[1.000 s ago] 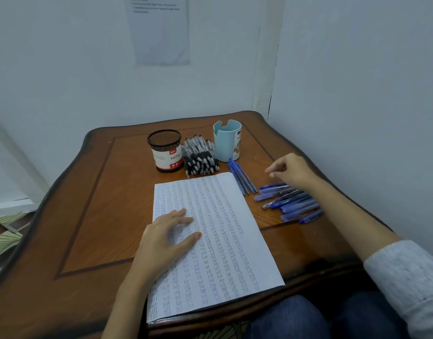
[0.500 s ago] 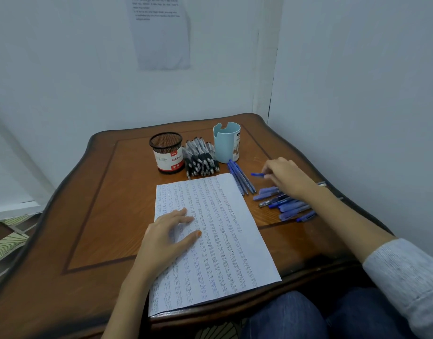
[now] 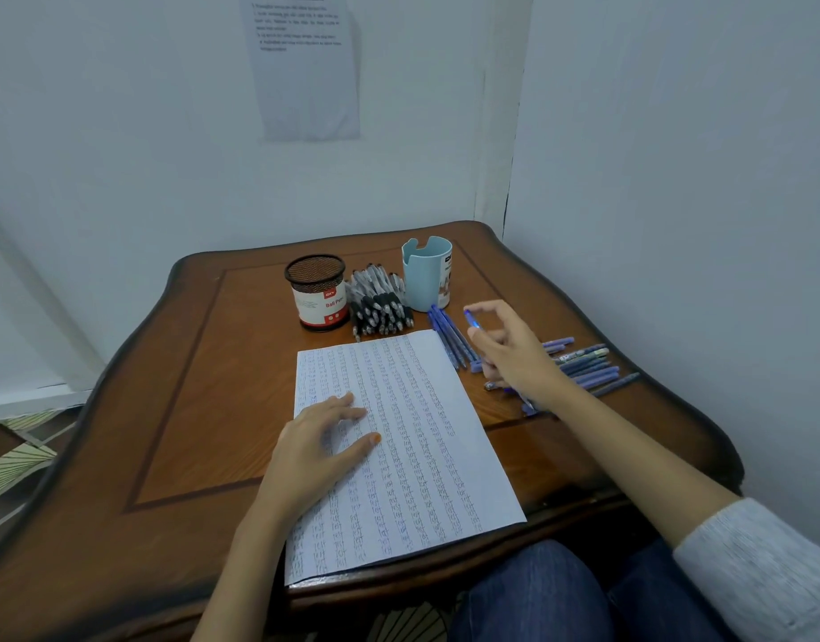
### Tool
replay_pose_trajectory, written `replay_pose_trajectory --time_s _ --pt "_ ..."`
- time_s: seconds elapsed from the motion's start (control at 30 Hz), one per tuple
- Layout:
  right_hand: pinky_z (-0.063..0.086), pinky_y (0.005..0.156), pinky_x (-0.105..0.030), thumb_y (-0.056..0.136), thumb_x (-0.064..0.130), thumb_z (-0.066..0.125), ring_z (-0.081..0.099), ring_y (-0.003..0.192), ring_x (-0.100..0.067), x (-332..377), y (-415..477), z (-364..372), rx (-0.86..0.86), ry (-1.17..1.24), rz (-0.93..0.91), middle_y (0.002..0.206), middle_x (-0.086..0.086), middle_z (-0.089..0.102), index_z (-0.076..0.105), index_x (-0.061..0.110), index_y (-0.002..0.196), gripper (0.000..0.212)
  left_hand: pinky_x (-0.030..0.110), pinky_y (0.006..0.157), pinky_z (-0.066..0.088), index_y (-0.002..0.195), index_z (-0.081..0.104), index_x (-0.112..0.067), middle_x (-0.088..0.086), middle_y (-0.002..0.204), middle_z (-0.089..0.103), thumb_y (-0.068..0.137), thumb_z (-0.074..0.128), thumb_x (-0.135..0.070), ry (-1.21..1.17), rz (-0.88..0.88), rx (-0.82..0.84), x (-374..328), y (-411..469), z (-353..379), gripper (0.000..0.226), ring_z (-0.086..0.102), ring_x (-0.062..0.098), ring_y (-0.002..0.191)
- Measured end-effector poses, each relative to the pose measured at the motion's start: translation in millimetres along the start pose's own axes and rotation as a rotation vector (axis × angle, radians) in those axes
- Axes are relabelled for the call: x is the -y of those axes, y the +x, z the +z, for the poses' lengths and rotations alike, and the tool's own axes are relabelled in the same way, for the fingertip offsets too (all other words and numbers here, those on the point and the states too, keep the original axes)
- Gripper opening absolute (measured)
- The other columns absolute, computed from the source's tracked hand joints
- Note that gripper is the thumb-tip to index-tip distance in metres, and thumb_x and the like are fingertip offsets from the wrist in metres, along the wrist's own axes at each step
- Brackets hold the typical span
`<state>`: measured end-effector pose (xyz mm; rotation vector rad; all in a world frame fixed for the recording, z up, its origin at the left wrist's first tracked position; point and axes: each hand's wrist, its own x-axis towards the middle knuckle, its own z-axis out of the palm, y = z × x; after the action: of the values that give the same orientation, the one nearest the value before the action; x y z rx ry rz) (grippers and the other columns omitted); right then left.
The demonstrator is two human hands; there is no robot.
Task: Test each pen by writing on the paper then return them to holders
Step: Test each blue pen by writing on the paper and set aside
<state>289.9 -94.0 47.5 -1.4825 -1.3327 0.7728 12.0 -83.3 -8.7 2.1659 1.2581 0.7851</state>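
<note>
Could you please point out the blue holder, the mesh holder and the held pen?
blue holder (image 3: 422,282): head view, front wall.
mesh holder (image 3: 321,306): head view, label band.
held pen (image 3: 472,321): head view, its exposed blue end.

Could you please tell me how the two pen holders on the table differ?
The mesh holder is black with a red and white label; the blue holder is solid pale blue with a notched rim. The mesh holder stands left of the black pens, the blue holder right of them. Both stand upright.
</note>
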Motion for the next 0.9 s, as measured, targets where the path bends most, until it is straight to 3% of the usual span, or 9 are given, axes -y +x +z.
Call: replay_pose_trajectory --time_s 0.1,0.27,0.43,0.53,0.63,0.73,0.8,0.9 --pt "0.025 0.039 -0.019 0.100 0.017 0.049 0.031 0.040 -0.011 -6 -11 7 0.029 0.113 0.094 0.054 -0.002 0.043 0.047 0.023 0.120 0.021 0.041 0.113 0.023 0.115 0.061 -0.043 -0.021 0.140 0.047 0.076 0.060 -0.062 0.000 -0.004 0.006 2 0 1 0.043 0.036 -0.001 0.132" --pt "0.027 0.038 -0.017 0.097 0.017 0.054 0.032 0.040 -0.012 -6 -20 15 -0.058 0.332 0.173 0.058 -0.006 0.044 0.051 0.021 0.121 0.024 0.044 0.114 0.027 0.115 0.060 -0.044 -0.019 0.141 0.047 0.075 0.058 -0.065 -0.006 0.005 0.015 5 0 2 0.045 0.037 -0.001 0.133" --pt "0.022 0.033 -0.015 0.094 0.004 0.052 0.027 0.034 -0.005 -3 -30 13 -0.074 0.997 0.384 0.048 0.002 0.035 0.061 0.014 0.117 0.027 0.044 0.113 0.030 0.116 0.061 -0.042 -0.018 0.141 0.047 0.079 0.063 -0.060 -0.014 -0.005 0.011 6 0 3 0.042 0.038 0.000 0.132" --pt "0.018 0.032 -0.016 0.092 0.009 0.042 0.025 0.032 -0.005 -6 -36 8 0.038 1.273 0.462 0.044 0.005 0.031 0.066 0.007 0.115 0.033 0.044 0.113 0.030 0.117 0.062 -0.040 -0.017 0.142 0.047 0.080 0.064 -0.057 -0.021 -0.003 0.008 6 0 3 0.042 0.037 0.000 0.132" --pt "0.016 0.032 -0.017 0.096 0.026 0.030 0.028 0.034 -0.008 -9 -39 9 0.151 1.101 0.466 0.050 -0.002 0.044 0.073 0.000 0.104 0.051 0.044 0.113 0.031 0.117 0.062 -0.040 -0.017 0.141 0.048 0.080 0.065 -0.055 -0.022 0.004 0.004 5 0 3 0.040 0.038 -0.001 0.131" --pt "0.018 0.030 -0.015 0.101 0.046 0.028 0.030 0.032 -0.008 -11 -40 16 0.126 0.872 0.517 0.052 -0.008 0.051 0.073 -0.005 0.082 0.071 0.044 0.113 0.031 0.117 0.061 -0.040 -0.017 0.141 0.047 0.077 0.062 -0.061 -0.030 0.004 0.009 5 0 3 0.044 0.036 -0.002 0.131" --pt "0.023 0.031 -0.015 0.100 0.045 0.040 0.035 0.033 -0.008 -9 -43 19 0.073 0.736 0.506 0.053 -0.009 0.053 0.069 -0.007 0.079 0.063 0.045 0.113 0.030 0.117 0.061 -0.040 -0.017 0.142 0.047 0.075 0.059 -0.064 -0.033 0.002 0.013 6 0 3 0.048 0.035 -0.003 0.131" --pt "0.032 0.034 -0.015 0.092 0.024 0.062 0.044 0.037 -0.008 -10 -45 26 -0.014 0.539 0.385 0.061 -0.013 0.054 0.067 -0.006 0.082 0.033 0.046 0.113 0.030 0.117 0.061 -0.041 -0.017 0.142 0.047 0.074 0.057 -0.066 -0.029 0.000 0.016 6 0 3 0.050 0.036 -0.001 0.133"
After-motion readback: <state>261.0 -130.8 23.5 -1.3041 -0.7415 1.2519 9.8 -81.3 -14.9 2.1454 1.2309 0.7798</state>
